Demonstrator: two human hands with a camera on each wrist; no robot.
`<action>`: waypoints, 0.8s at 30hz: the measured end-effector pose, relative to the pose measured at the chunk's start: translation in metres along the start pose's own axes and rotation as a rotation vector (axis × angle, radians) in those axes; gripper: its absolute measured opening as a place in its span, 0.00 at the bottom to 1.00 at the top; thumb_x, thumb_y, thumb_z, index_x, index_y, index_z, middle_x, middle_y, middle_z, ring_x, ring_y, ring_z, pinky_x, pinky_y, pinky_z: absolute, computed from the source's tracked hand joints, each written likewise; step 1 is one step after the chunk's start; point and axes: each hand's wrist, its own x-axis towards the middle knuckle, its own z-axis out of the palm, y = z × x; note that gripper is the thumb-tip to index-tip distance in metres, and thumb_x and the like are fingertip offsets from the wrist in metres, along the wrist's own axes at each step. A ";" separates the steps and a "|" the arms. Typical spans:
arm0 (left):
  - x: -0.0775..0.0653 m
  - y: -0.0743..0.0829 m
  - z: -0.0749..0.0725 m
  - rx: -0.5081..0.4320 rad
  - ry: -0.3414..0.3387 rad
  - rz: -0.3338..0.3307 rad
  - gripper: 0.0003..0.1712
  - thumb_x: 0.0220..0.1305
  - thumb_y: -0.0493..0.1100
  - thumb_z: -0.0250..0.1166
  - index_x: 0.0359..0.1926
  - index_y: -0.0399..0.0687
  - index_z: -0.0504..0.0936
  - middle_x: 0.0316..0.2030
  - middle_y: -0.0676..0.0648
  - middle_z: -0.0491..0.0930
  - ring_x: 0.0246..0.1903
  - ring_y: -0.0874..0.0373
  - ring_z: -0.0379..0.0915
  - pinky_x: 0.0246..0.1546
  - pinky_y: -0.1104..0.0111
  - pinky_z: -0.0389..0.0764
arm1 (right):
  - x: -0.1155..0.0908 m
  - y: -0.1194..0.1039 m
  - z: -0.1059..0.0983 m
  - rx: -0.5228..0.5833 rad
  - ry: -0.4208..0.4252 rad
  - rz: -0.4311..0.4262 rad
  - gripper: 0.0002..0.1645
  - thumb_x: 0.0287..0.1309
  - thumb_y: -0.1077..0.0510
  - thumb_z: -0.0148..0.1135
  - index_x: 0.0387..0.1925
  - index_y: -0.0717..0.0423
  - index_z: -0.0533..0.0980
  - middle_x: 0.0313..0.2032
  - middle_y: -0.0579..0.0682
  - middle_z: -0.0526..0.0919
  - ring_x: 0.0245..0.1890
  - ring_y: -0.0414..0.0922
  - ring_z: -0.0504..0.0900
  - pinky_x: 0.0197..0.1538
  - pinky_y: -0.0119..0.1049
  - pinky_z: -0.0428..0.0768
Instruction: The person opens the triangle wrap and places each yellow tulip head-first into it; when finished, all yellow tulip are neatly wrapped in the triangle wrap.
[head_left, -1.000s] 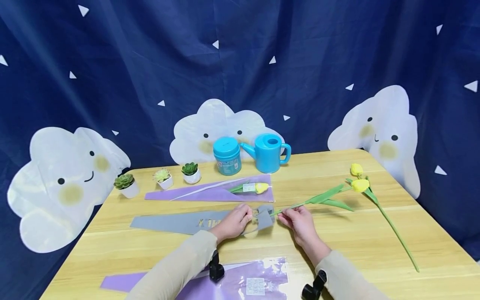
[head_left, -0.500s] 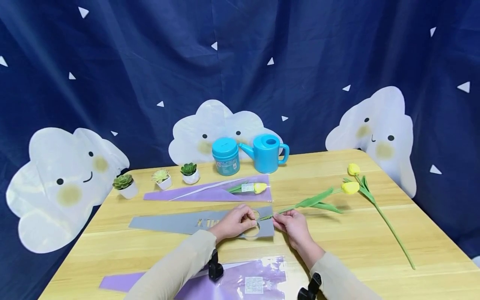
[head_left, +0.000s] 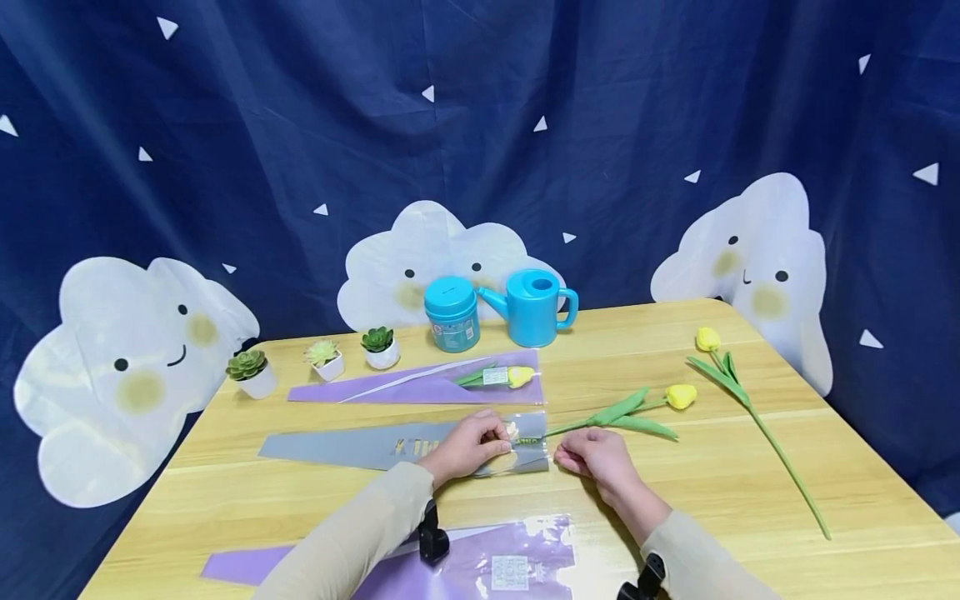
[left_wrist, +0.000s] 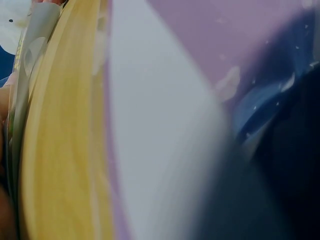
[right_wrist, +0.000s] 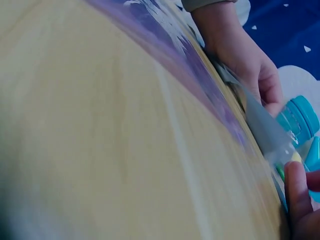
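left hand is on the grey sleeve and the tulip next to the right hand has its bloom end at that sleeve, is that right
Not quite: the tulip beside the right hand has its stem end at the grey sleeve, and its yellow bloom points away to the right, as the head view shows. The left hand is on that sleeve, as you say.
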 end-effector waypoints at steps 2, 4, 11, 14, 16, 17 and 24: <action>0.000 0.000 0.000 -0.006 0.005 -0.004 0.06 0.58 0.40 0.64 0.26 0.50 0.77 0.29 0.56 0.71 0.29 0.66 0.65 0.33 0.74 0.70 | 0.002 -0.004 -0.005 -0.009 -0.023 -0.008 0.16 0.58 0.73 0.49 0.46 0.83 0.66 0.22 0.51 0.81 0.24 0.38 0.81 0.33 0.27 0.80; 0.000 -0.001 0.000 -0.014 0.011 -0.004 0.06 0.58 0.40 0.64 0.26 0.49 0.77 0.29 0.56 0.72 0.29 0.66 0.65 0.33 0.74 0.71 | 0.004 -0.011 -0.011 -0.040 -0.033 -0.032 0.19 0.58 0.72 0.50 0.50 0.82 0.64 0.25 0.52 0.81 0.25 0.38 0.81 0.34 0.27 0.80; 0.000 -0.002 0.001 -0.021 0.041 -0.001 0.07 0.59 0.43 0.64 0.25 0.51 0.79 0.30 0.56 0.74 0.31 0.65 0.67 0.37 0.72 0.71 | 0.026 -0.035 -0.033 -0.338 -0.102 -0.227 0.19 0.57 0.70 0.54 0.49 0.79 0.66 0.33 0.63 0.81 0.31 0.42 0.82 0.36 0.30 0.80; 0.000 -0.002 0.002 -0.013 0.045 0.004 0.07 0.58 0.43 0.64 0.24 0.52 0.79 0.30 0.56 0.75 0.32 0.64 0.69 0.38 0.72 0.71 | 0.038 -0.040 -0.044 -0.456 -0.185 -0.319 0.18 0.59 0.69 0.54 0.48 0.79 0.68 0.36 0.68 0.78 0.33 0.44 0.82 0.37 0.31 0.80; 0.000 -0.002 0.002 -0.008 0.047 0.006 0.07 0.58 0.43 0.65 0.24 0.51 0.79 0.31 0.56 0.75 0.33 0.64 0.69 0.39 0.72 0.71 | 0.045 -0.042 -0.052 -0.513 -0.228 -0.358 0.18 0.59 0.67 0.55 0.48 0.77 0.68 0.37 0.69 0.78 0.34 0.43 0.81 0.38 0.31 0.80; 0.000 -0.002 0.002 -0.007 0.047 0.007 0.07 0.58 0.43 0.65 0.24 0.51 0.79 0.31 0.56 0.75 0.33 0.64 0.69 0.39 0.72 0.71 | 0.048 -0.043 -0.056 -0.552 -0.243 -0.384 0.17 0.60 0.66 0.55 0.47 0.76 0.69 0.37 0.68 0.78 0.34 0.42 0.80 0.38 0.31 0.79; 0.000 -0.003 0.002 0.001 0.046 0.010 0.08 0.59 0.44 0.64 0.24 0.52 0.79 0.31 0.56 0.75 0.33 0.64 0.69 0.39 0.72 0.71 | 0.062 -0.045 -0.078 -0.804 -0.317 -0.504 0.20 0.58 0.57 0.61 0.49 0.65 0.75 0.45 0.59 0.81 0.47 0.51 0.78 0.49 0.41 0.76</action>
